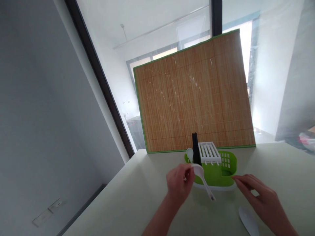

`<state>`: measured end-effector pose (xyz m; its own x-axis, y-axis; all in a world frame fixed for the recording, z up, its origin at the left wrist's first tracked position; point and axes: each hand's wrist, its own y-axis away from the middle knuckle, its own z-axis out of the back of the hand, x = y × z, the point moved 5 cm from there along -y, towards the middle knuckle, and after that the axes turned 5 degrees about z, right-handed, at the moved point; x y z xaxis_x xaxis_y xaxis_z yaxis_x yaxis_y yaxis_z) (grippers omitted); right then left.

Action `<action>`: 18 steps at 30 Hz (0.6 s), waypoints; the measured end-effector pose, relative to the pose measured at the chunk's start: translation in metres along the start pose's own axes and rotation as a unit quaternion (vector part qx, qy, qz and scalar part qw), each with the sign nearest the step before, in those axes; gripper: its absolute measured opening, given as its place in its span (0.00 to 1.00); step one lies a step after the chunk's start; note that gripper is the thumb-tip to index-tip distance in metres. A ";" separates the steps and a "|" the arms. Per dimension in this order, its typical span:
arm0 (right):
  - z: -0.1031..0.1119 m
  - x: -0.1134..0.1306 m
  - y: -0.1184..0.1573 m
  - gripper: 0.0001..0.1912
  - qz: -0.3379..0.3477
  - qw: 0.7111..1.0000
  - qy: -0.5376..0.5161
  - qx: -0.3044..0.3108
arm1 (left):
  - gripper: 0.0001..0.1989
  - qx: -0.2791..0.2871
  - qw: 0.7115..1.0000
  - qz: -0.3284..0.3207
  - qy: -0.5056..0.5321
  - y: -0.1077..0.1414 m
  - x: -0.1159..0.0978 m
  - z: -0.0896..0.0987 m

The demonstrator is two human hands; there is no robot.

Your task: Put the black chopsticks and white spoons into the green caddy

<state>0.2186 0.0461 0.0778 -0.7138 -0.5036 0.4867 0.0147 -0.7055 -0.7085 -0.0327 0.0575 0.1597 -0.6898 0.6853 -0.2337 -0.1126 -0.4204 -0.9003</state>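
Observation:
My left hand (180, 180) pinches a white ladle (199, 171) by its bowl end, and the ladle's handle slants down to the right in front of the green caddy (211, 175). At the caddy's right front rim, my right hand (256, 190) has thumb and fingertips pressed together; whether it grips the rim or only touches it, I cannot tell. Black chopsticks (195, 149) and a white spoon (189, 154) stand in the caddy's left part. A white slotted rack (209, 152) sits over its middle. Below my right hand lies a white scoop-like utensil (248, 221).
The caddy stands on a pale table (137, 193). Behind it, a bamboo mat (194, 95) with green edging leans upright against a glass partition with dark frames. A grey wall (49, 114) rises at the left.

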 end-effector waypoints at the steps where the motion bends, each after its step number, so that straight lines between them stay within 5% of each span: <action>1: 0.003 -0.014 0.000 0.13 -0.045 0.998 0.032 0.011 | 0.03 -0.040 0.999 0.018 -0.015 -0.016 0.008 0.009; 4: 0.011 -0.049 0.004 0.18 -0.152 0.978 0.131 0.057 | 0.07 -0.119 0.990 0.056 -0.057 -0.060 0.029 0.021; 8: 0.007 -0.073 0.013 0.19 -0.189 0.956 0.179 0.134 | 0.10 -0.076 0.988 0.083 -0.101 -0.090 0.052 -0.007; 13: -0.007 -0.084 0.021 0.19 -0.193 0.950 0.144 0.198 | 0.11 0.071 0.977 0.078 -0.185 -0.073 0.072 -0.063; 18: -0.012 -0.087 0.023 0.20 -0.210 0.941 0.137 0.226 | 0.11 0.155 0.961 0.085 -0.213 -0.048 0.083 -0.089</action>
<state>0.2725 0.0796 0.0131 -0.8761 -0.0296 0.4812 -0.0564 -0.9850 -0.1632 -0.0208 0.1883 0.1509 -0.9398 0.3132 -0.1367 -0.1343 -0.7063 -0.6950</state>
